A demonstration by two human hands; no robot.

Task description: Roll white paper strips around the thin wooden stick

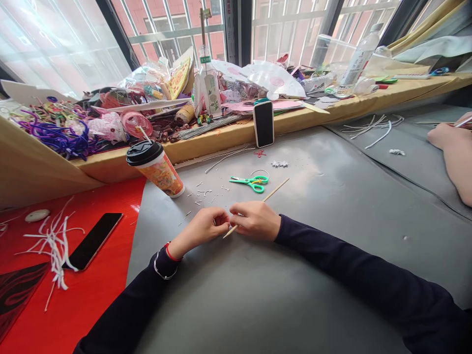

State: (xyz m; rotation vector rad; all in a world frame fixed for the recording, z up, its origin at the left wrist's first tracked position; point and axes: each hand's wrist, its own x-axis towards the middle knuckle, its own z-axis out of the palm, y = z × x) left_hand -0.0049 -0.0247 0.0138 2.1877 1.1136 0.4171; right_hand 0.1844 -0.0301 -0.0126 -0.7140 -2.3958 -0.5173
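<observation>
Head view: both hands are at work over the grey table covering (295, 300), near the middle of the frame. The right hand (255, 220) is closed on a thin wooden stick (276, 190), which slants from the right of centre down to a pointed end just below the fingers. The left hand (211, 224) is curled narrow, thumb and index finger drawn close together, beside the stick near that point. Whether anything fine is pinched there cannot be told; the fingers hide it.

Step in hand, as judged: close fingertip work at the pointed end of the stick, the right hand steadying it. Any further move at this spot would call for a firm right-hand hold and a light, exact left-hand pinch, the tip kept clear of the skin.

Above the hands lie green-handled scissors (254, 184), unheld. White clippings (205, 192) are scattered to their left; small white knotted pieces (279, 163) and a small red piece (260, 154) lie beyond. A lidded paper cup (162, 174) stands left of centre. White strips (59, 241) lie at the left edge, partly over a black phone (96, 240). Another person's hand (442, 135) is at the right edge, well apart.
</observation>
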